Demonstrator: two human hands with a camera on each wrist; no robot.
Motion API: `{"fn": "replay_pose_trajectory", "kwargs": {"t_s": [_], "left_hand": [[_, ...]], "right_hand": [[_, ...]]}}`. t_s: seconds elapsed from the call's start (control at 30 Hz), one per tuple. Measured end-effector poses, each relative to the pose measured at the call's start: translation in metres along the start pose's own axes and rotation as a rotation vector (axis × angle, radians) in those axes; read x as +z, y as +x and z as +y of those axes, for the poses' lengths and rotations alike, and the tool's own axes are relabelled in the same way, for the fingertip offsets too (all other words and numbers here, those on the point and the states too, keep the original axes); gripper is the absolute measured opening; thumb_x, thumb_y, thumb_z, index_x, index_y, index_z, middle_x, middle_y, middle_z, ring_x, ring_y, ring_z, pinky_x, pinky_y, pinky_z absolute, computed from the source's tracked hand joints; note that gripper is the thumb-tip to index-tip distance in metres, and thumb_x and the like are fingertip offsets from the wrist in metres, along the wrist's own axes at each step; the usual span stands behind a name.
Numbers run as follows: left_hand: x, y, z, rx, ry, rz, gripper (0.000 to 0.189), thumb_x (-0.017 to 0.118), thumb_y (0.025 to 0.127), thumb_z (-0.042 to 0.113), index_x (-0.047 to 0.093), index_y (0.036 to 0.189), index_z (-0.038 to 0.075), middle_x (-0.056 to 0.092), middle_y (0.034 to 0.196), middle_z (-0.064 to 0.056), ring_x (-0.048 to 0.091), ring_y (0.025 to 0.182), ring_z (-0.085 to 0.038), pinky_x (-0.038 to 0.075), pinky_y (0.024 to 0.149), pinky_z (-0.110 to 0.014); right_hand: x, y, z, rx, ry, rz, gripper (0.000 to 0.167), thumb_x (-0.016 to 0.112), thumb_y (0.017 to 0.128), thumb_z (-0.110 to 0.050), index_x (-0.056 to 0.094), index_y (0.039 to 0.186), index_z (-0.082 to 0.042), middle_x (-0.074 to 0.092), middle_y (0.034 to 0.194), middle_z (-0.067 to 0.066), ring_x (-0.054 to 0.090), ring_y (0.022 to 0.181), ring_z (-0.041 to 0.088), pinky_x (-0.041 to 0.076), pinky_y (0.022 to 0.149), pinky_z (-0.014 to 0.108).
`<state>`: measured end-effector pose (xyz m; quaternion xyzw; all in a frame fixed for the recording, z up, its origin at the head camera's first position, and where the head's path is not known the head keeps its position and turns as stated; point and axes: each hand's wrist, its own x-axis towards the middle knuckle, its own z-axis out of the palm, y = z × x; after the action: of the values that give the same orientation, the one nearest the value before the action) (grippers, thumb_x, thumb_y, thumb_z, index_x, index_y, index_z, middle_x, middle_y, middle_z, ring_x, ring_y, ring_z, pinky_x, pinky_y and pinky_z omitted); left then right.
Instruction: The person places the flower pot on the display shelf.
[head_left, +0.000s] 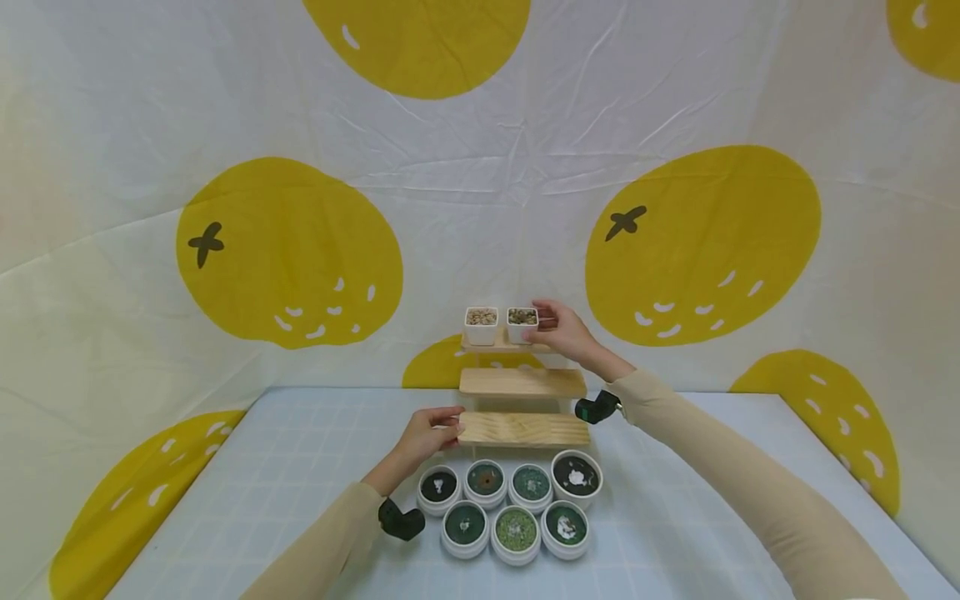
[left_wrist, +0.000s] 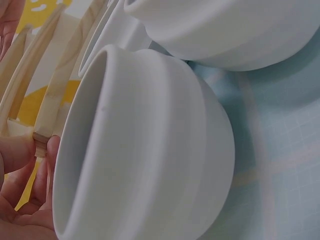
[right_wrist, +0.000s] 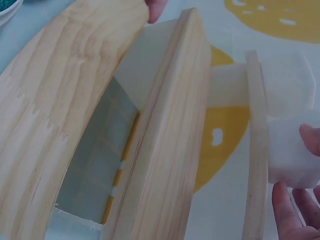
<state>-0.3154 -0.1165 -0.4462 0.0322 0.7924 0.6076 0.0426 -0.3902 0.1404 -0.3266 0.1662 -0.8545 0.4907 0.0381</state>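
Note:
My right hand [head_left: 567,332] grips a small white square pot [head_left: 521,335] filled with greenish-brown pebbles, at the top tier [head_left: 491,347] of a three-tier wooden stand. In the right wrist view, the thumb and fingers hold this pot [right_wrist: 290,150] against that tier's board. Beside it on the left stands a matching pot [head_left: 481,333] with paler pebbles. Lower down, my left hand [head_left: 416,442] pinches the left end of the bottom board [head_left: 525,430]. The left wrist view shows thumb and fingers around that board's end [left_wrist: 42,137].
The middle board [head_left: 522,382] bears nothing. Several round white bowls with dark or green contents, among them a green-filled bowl [head_left: 517,533] and a larger one [head_left: 577,477], stand in front of the stand on the pale checked tablecloth [head_left: 315,467]. Behind hangs a white cloth with yellow fruit [head_left: 292,250].

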Motion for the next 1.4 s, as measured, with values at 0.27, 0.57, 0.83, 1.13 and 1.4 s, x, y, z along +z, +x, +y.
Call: {"fn": "replay_pose_trajectory", "kwargs": {"t_s": [0.27, 0.57, 0.83, 1.13, 1.4], "left_hand": [[0.0, -0.001, -0.001, -0.004, -0.016, -0.004, 0.035, 0.066, 0.087, 0.001, 0.063, 0.122, -0.004, 0.065, 0.099, -0.017, 0.06, 0.068, -0.009, 0.06, 0.066, -0.028], [0.0, 0.001, 0.001, -0.003, 0.003, 0.004, 0.036, 0.066, 0.088, 0.002, 0.062, 0.123, -0.003, 0.064, 0.099, -0.017, 0.06, 0.068, -0.009, 0.06, 0.067, -0.027], [0.001, 0.003, -0.002, -0.011, 0.008, 0.007, 0.035, 0.066, 0.088, 0.002, 0.063, 0.123, -0.002, 0.065, 0.099, -0.016, 0.06, 0.067, -0.009, 0.06, 0.066, -0.027], [0.0, 0.002, -0.002, 0.003, 0.002, -0.001, 0.035, 0.065, 0.088, 0.001, 0.063, 0.123, -0.004, 0.065, 0.099, -0.017, 0.06, 0.068, -0.009, 0.06, 0.064, -0.025], [0.001, 0.001, -0.002, 0.009, -0.011, -0.003, 0.035, 0.065, 0.088, 0.001, 0.063, 0.122, -0.005, 0.065, 0.098, -0.017, 0.059, 0.067, -0.008, 0.06, 0.064, -0.026]], "right_hand": [[-0.006, -0.014, -0.001, 0.019, 0.002, 0.061, 0.076, 0.076, 0.082, -0.021, 0.037, 0.146, -0.005, 0.046, 0.142, 0.02, 0.049, 0.127, 0.037, 0.045, 0.105, 0.049], [-0.013, -0.034, 0.005, 0.007, 0.075, 0.134, 0.074, 0.078, 0.08, -0.018, 0.039, 0.143, -0.007, 0.049, 0.137, 0.019, 0.051, 0.123, 0.036, 0.045, 0.104, 0.05], [-0.018, -0.053, 0.007, -0.06, 0.102, 0.152, 0.073, 0.079, 0.079, -0.015, 0.041, 0.14, -0.003, 0.05, 0.132, 0.024, 0.053, 0.119, 0.039, 0.05, 0.1, 0.045], [-0.022, -0.08, 0.006, -0.147, 0.055, 0.152, 0.068, 0.079, 0.078, -0.013, 0.044, 0.136, -0.004, 0.052, 0.126, 0.025, 0.054, 0.113, 0.04, 0.053, 0.094, 0.044], [-0.02, -0.107, 0.023, -0.139, -0.02, 0.154, 0.067, 0.08, 0.078, -0.017, 0.047, 0.135, -0.005, 0.057, 0.121, 0.019, 0.058, 0.108, 0.036, 0.056, 0.089, 0.039]]}}
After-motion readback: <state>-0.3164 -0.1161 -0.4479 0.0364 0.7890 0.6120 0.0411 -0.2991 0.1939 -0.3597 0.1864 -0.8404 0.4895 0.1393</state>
